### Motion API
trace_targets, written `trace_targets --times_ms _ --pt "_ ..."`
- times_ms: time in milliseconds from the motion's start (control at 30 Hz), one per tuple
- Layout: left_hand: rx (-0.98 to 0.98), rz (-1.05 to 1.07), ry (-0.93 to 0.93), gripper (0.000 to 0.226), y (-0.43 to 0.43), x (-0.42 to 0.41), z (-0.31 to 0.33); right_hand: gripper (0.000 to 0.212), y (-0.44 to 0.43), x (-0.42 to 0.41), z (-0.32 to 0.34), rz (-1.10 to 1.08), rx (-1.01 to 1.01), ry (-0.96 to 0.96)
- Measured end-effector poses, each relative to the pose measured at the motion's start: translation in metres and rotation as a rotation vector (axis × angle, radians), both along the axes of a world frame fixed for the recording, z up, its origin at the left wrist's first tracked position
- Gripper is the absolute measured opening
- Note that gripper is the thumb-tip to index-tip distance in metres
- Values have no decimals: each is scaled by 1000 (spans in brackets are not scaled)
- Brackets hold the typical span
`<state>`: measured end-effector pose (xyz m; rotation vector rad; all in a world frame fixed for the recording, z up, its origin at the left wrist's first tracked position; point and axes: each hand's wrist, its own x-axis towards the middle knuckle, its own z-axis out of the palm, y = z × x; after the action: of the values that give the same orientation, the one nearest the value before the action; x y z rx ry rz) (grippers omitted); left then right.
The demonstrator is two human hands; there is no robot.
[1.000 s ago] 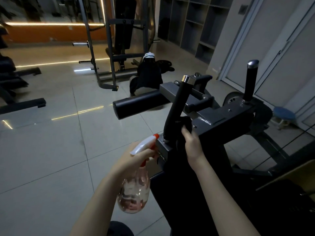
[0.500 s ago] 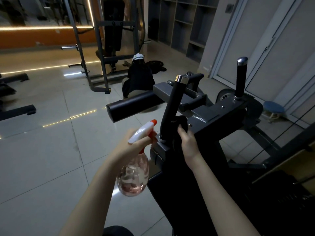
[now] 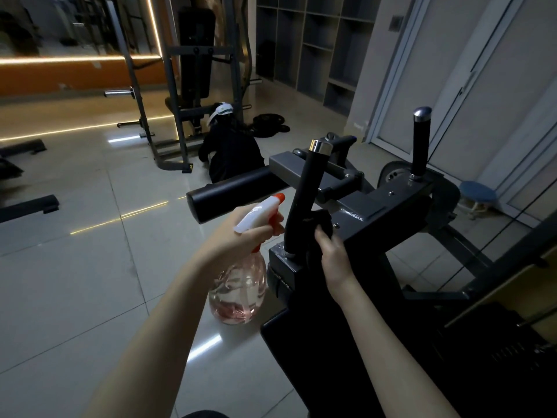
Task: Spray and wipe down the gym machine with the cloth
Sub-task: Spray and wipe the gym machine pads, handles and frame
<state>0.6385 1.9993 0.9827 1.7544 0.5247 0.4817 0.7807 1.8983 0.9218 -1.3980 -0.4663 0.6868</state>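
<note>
A black gym machine [image 3: 388,206] fills the right half of the view, with two upright black handles capped in chrome. My left hand [image 3: 241,233] grips a clear pink-tinted spray bottle [image 3: 239,292] by its white and orange trigger head, nozzle pointing toward the near handle [image 3: 307,191]. My right hand [image 3: 333,254] holds a dark cloth [image 3: 319,224] pressed against the base of that near handle. Much of the cloth blends into the dark frame. The far handle [image 3: 420,143] stands untouched.
A padded black roller [image 3: 235,194] sticks out left from the machine. A person in black [image 3: 232,146] crouches on the tiled floor by a grey rack [image 3: 180,116]. Weight plates [image 3: 271,123] lie behind. A small blue stool [image 3: 477,193] stands at right near glass doors.
My left hand has raised the spray bottle slightly, closer to the near handle. My right hand has stayed with the cloth at the handle's base. The camera has shifted a little.
</note>
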Motion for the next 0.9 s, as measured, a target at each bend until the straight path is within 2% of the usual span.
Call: trace_targets --times_ms 100,200,367,400,500,567,633,700,800,900 --pt "30 -9 1 35 -2 6 5 31 3 -2 0 -17 4 24" --pt "24 -17 -10 29 -4 10 8 36 4 -3 -1 -16 -15 42" --pt "28 -4 -37 28 -3 10 12 25 1 3 17 -107 -41 14" --pt "31 8 -40 28 0 10 12 27 1 7 27 -164 -33 1" --pt "46 22 -33 27 5 6 9 50 14 23 66 -260 6 -58" --pt "39 28 -41 25 5 4 7 55 34 24 93 -229 -27 -160" --pt "25 34 -53 25 3 2 5 52 50 11 102 -184 -44 -404" --pt "22 35 -53 26 2 1 2 58 52 -1 90 -193 -12 -609" --pt "-5 67 -40 25 1 0 -5 54 40 -11 56 -213 -31 -658" --pt "-2 57 -31 23 -1 0 -9 54 24 -12 41 -151 -139 -686"
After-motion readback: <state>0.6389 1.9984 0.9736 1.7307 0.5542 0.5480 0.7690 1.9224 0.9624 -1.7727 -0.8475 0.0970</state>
